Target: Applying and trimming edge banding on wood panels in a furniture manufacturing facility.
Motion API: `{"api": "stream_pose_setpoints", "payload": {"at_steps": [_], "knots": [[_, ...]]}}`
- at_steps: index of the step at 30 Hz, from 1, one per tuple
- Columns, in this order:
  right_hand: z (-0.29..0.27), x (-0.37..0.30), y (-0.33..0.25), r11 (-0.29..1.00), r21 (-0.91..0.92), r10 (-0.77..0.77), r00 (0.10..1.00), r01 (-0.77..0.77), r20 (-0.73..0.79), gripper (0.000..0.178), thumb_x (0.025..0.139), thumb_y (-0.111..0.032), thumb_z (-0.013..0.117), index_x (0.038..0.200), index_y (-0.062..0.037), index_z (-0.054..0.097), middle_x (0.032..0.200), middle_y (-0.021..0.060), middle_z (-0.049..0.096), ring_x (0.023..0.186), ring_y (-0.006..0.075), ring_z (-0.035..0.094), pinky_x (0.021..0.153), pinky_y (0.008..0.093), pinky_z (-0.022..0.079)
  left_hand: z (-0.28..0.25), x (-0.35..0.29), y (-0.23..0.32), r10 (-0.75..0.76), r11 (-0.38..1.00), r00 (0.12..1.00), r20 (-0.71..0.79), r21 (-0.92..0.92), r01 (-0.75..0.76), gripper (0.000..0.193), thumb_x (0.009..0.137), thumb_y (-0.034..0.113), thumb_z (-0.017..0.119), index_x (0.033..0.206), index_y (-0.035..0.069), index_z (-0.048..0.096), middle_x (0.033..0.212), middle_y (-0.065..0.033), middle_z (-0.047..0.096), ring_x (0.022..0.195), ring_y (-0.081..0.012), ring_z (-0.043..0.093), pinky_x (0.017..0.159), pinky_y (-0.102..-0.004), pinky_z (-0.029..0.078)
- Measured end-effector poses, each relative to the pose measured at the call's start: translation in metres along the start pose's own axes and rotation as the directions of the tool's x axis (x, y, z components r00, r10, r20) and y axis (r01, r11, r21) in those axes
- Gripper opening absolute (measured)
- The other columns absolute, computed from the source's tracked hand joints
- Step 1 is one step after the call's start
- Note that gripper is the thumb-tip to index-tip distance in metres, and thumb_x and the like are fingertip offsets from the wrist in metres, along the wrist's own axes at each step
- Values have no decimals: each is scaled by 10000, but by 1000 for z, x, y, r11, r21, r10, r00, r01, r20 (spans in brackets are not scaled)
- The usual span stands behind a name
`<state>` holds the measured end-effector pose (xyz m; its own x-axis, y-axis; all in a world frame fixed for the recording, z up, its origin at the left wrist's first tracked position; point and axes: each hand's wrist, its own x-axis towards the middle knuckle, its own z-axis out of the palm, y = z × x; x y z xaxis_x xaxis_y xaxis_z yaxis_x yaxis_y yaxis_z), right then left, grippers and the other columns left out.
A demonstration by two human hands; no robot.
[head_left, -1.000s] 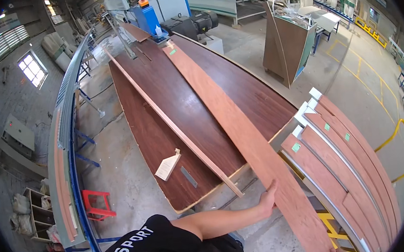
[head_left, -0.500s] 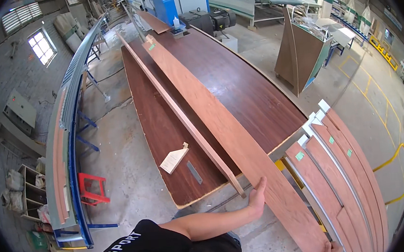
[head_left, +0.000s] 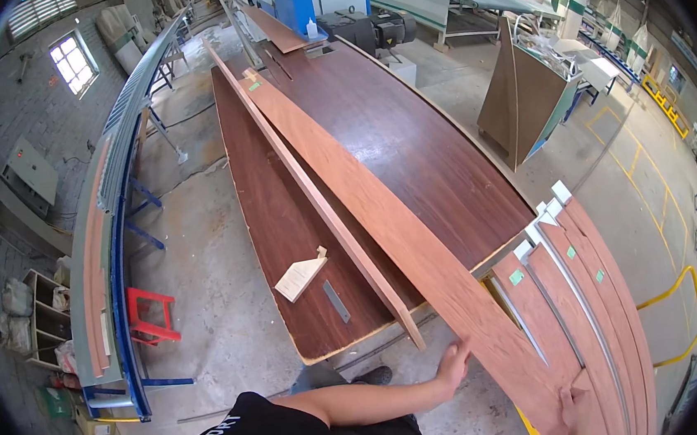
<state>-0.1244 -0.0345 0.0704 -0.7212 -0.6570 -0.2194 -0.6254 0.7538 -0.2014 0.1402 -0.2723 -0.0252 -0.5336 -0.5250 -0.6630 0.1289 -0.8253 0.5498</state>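
A long reddish-brown wooden board lies slantwise over the dark brown tabletop, its near end reaching past the table's edge. My left hand is closed at the board's left edge, thumb at the rim; its other fingers are partly hidden. Near the close end, my right hand grips the board's right side. Left of the board runs a narrow wooden strip, touching or nearly touching it at the far end. A pale wood offcut and a flat grey metal piece lie left of the strip.
Several similar boards rest on a stand at the right, beside the held board. A blue-framed roller conveyor and a red stool stand left. Beyond the table are a blue machine and motors; a yellow rail is far right.
The board has turned: its far end has moved left toward the strip and its near end right, over the stacked boards. Both hands have shifted with it, and the view has moved slightly.
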Motion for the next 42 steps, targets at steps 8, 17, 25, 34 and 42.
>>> {"api": "stream_pose_setpoints", "payload": {"at_steps": [8,17,25,34,42], "knots": [[62,50,-117,977,174,-133,989,119,67,511,934,-396,604,768,86,644,628,245,593,590,302,609,580,467,442,-65,-94,57,-249,590,677,692,663,-461,322,971,344,633,1092,46,635,933,-4,640,850,-76,577,759,-260,487],[61,74,-280,876,442,-157,981,193,-118,351,904,-271,682,1095,8,586,957,284,666,988,427,647,841,437,517,-145,-154,151,203,740,946,252,593,-317,181,882,116,701,1045,46,664,941,-18,618,883,-92,588,786,-254,477],[73,-39,-325,658,414,-489,775,629,-399,143,786,-99,760,858,-37,654,882,137,668,847,307,654,744,387,514,-213,-151,193,553,615,833,18,665,-423,118,907,47,639,1020,18,655,851,5,582,694,-58,507,591,-203,395],[170,-58,-490,672,458,-448,812,582,-374,218,764,-105,755,959,-46,676,1017,94,661,939,289,626,790,394,505,-248,-84,280,494,9,750,440,860,-510,173,874,14,660,1044,36,684,906,-100,645,628,-153,556,578,-252,437],[194,-99,-494,861,78,-444,816,503,-370,362,763,-81,710,1116,-22,658,1257,122,627,1062,308,599,918,433,483,-274,-60,313,235,-21,680,694,703,-710,178,856,28,677,1031,37,702,1049,-133,679,844,-248,682,618,-293,542]]}}
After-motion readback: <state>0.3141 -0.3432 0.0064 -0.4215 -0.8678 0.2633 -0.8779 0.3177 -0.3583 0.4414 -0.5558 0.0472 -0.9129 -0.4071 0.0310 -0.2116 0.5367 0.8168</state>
